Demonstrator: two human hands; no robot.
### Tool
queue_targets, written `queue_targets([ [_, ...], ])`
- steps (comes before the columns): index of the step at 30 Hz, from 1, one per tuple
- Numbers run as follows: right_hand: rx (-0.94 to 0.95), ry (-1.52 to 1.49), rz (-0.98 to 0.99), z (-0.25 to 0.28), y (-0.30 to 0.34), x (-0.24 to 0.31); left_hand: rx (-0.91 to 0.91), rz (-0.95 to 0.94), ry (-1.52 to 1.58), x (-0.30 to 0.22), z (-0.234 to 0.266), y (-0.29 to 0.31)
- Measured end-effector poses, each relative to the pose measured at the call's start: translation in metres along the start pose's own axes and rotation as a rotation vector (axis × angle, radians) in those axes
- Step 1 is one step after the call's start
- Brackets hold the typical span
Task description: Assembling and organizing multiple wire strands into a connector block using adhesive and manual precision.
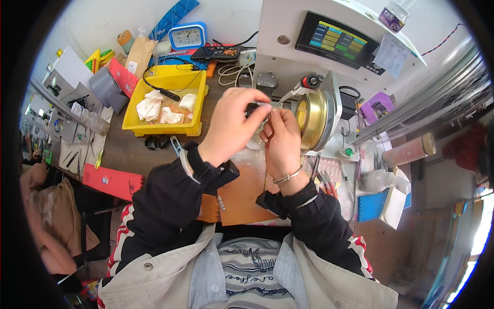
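Observation:
In front of the machine's brass-coloured drum [311, 121], my two hands meet with their fingertips pinched close together. My left hand [232, 123] comes in from the left, thumb and forefinger pressed together. Beside it my right hand [282, 138] is raised, its thumb and fingertips closed near the left ones. Whatever lies between the fingertips is too small to make out. A thin metal arm with a red and black knob [312, 81] reaches toward the fingers from the right. Below the hands lies an orange-brown mat [244, 193].
Left of my hands stands a yellow tray [164, 129] with crumpled white packets and a black cable. Behind it are a blue clock [187, 37] and a black handheld device [217, 53]. A screen [337, 40] is set in the machine. Pliers [325, 180] lie at right. Another person sits far left.

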State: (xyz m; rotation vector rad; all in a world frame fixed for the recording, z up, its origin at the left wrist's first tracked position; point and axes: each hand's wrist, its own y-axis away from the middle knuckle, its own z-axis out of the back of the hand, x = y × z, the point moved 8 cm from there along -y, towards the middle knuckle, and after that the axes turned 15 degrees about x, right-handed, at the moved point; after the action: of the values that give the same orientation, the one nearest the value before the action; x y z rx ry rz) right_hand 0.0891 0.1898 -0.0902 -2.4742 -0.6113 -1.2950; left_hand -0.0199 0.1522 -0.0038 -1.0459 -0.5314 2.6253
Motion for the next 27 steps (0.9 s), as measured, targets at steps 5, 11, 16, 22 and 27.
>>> queue_targets([
  [5, -0.005, -0.041, 0.004, -0.002, -0.005, 0.002, 0.058, -0.031, -0.159, -0.002, -0.004, -0.017],
  [11, -0.013, -0.111, -0.009, -0.004, 0.002, 0.003, -0.105, -0.305, -0.536, -0.038, -0.004, -0.001],
  [16, 0.134, -0.149, -0.067, -0.012, 0.034, 0.009, -0.099, -0.340, -0.529, -0.066, -0.002, 0.024],
  [22, 0.164, -0.073, -0.110, 0.004, 0.077, 0.012, -0.005, -0.303, -0.381, -0.083, -0.017, 0.053],
  [27, 0.209, -0.089, -0.125, -0.003, 0.064, 0.015, -0.088, -0.044, 0.019, -0.060, -0.010, 0.041],
])
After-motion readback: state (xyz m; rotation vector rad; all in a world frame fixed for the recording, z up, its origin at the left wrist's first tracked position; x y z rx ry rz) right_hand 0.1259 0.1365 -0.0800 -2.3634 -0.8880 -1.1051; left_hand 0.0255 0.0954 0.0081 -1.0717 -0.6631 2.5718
